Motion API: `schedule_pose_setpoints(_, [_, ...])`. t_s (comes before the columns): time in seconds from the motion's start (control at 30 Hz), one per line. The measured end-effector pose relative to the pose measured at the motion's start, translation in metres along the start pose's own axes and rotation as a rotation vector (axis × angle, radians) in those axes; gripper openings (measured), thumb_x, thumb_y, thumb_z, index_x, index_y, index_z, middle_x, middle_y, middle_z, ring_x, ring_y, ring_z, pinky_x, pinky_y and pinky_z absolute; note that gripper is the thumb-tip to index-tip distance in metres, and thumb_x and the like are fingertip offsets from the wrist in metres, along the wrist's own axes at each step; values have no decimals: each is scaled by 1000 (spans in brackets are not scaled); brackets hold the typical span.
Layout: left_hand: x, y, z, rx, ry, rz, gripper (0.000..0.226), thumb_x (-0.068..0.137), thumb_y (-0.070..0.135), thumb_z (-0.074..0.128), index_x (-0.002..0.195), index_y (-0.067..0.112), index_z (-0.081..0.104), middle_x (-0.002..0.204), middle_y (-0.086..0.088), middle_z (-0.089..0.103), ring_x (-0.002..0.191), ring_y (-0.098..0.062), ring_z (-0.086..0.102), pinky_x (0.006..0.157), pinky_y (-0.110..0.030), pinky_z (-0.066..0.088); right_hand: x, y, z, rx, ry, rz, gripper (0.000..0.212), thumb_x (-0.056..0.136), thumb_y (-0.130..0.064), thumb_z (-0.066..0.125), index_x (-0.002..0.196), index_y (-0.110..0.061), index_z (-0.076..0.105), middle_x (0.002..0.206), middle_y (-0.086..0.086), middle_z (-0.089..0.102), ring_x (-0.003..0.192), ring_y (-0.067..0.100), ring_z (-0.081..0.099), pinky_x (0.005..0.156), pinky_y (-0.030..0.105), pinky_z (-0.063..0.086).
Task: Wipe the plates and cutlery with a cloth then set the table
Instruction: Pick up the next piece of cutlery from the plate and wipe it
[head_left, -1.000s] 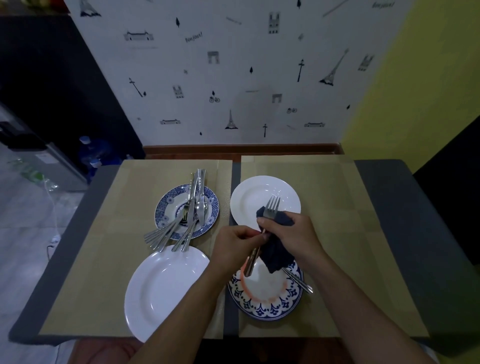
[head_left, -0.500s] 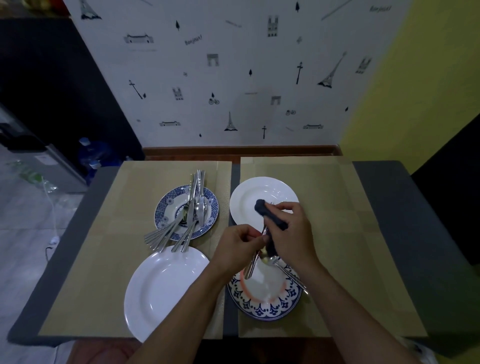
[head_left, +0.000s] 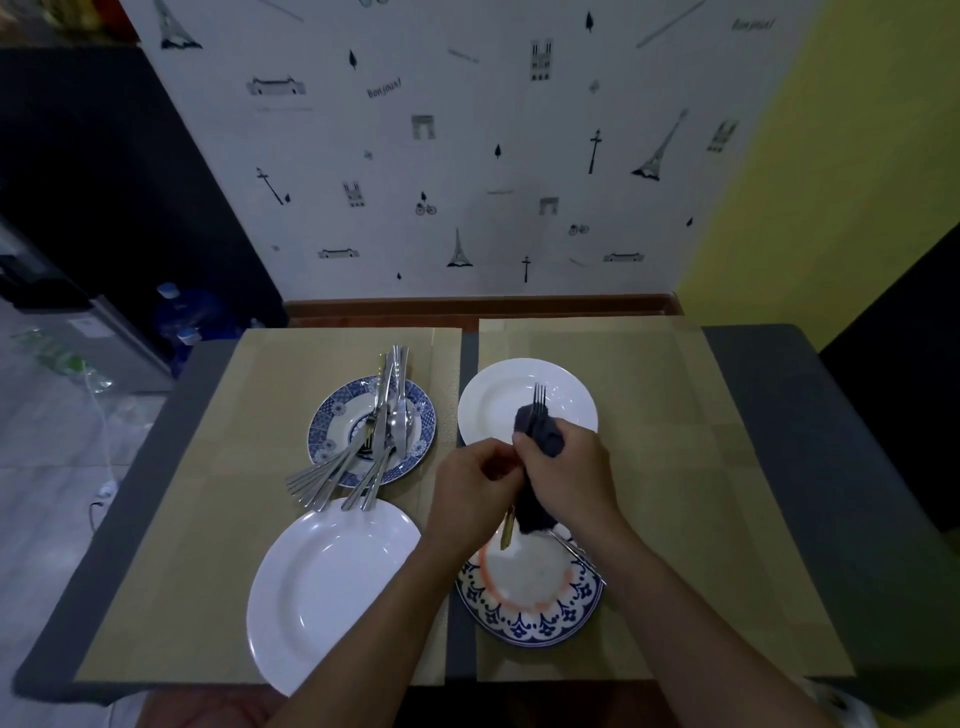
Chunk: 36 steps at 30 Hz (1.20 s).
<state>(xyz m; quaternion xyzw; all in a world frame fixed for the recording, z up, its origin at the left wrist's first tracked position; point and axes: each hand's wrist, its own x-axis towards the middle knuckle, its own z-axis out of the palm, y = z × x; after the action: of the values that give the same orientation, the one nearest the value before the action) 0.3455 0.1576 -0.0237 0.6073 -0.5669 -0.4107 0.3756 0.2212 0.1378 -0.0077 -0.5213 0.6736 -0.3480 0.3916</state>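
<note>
The dark navy cloth (head_left: 543, 439) has slid back down the silver metal fork (head_left: 540, 396), so the tines, covered half a second ago, now stand bare above it, over the round plain white plate (head_left: 488, 400) at the far right. The right hand (head_left: 571, 473) has its fingers wrapped round the cloth and the fork inside it. The left hand (head_left: 472, 488), touching the right, pinches the handle, whose end pokes out below, above the blue-and-orange patterned plate (head_left: 535, 623). One loose steel utensil (head_left: 579, 556) lies across that plate's right rim. On the left tan placemat (head_left: 208, 493) a blue patterned plate (head_left: 324, 415) carries a heap of steel cutlery (head_left: 384, 436), with a large white oval plate (head_left: 332, 587) just in front. A grey desk (head_left: 779, 395) bears it all.
</note>
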Motion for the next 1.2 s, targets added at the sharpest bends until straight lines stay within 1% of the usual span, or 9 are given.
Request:
schedule_pose_setpoints(0.1, [1,0,-5,-82,-75,-25,16,90,23,71,103,19,78,90,7,77,86,-6,73,85,-30,59,5,6,-6,-35,-19,-28,24,100,-25,59,83,-9,66,73,2,67,74,23,65,63,29,46])
schedule_pose_setpoints(0.23, [10,5,-14,-181,40,-77,22,90,37,69,103,20,73,90,1,74,88,-17,72,83,-37,60,8,10,-13,70,-142,-31,17,97,-31,67,93,-18,77,80,-1,76,80,20,73,76,39,58])
schedule_pose_setpoints(0.33, [24,14,-22,-209,59,-90,31,93,35,68,119,18,70,99,1,72,93,-13,69,79,-27,59,4,7,-17,111,-212,-34,19,93,-32,74,84,-16,77,76,2,76,73,21,72,75,41,57])
schedule_pose_setpoints(0.5, [37,15,-34,-253,16,-128,9,93,17,69,99,13,74,91,-4,73,83,-14,66,70,-23,54,-6,-2,-26,233,-329,19,7,86,-25,82,89,-19,80,78,3,78,73,21,74,71,31,58])
schedule_pose_setpoints(0.7, [34,13,-30,-304,86,-129,8,94,10,66,98,5,71,92,-15,70,77,-18,69,73,-29,61,-7,7,-24,157,-224,12,18,80,-37,86,85,-22,78,75,-4,77,71,16,73,69,34,57])
schedule_pose_setpoints(0.8, [31,16,-24,-259,49,-110,11,94,11,65,100,2,69,92,-15,69,72,-10,69,68,-22,58,-5,5,-20,208,-152,-90,21,84,-34,84,102,-26,77,85,-6,77,79,14,73,73,33,60])
schedule_pose_setpoints(0.97, [35,21,-23,-319,127,-146,12,95,12,64,99,2,70,90,-15,71,81,-24,72,75,-33,62,-5,5,-16,72,-165,-272,26,96,-29,71,121,-26,75,102,-12,69,86,5,66,70,16,49])
schedule_pose_setpoints(1.03, [39,22,-27,-321,170,-159,12,95,12,64,100,3,70,91,-14,71,80,-23,73,74,-31,62,-7,10,-16,49,-193,-303,32,95,-20,72,126,-25,73,112,-16,67,95,0,65,75,12,48])
schedule_pose_setpoints(1.2, [38,24,-24,-332,85,-173,12,97,8,60,102,0,69,98,-18,70,90,-28,72,76,-32,62,0,6,-13,91,-136,-348,29,94,-13,73,121,-22,77,123,-12,69,112,0,64,94,14,51])
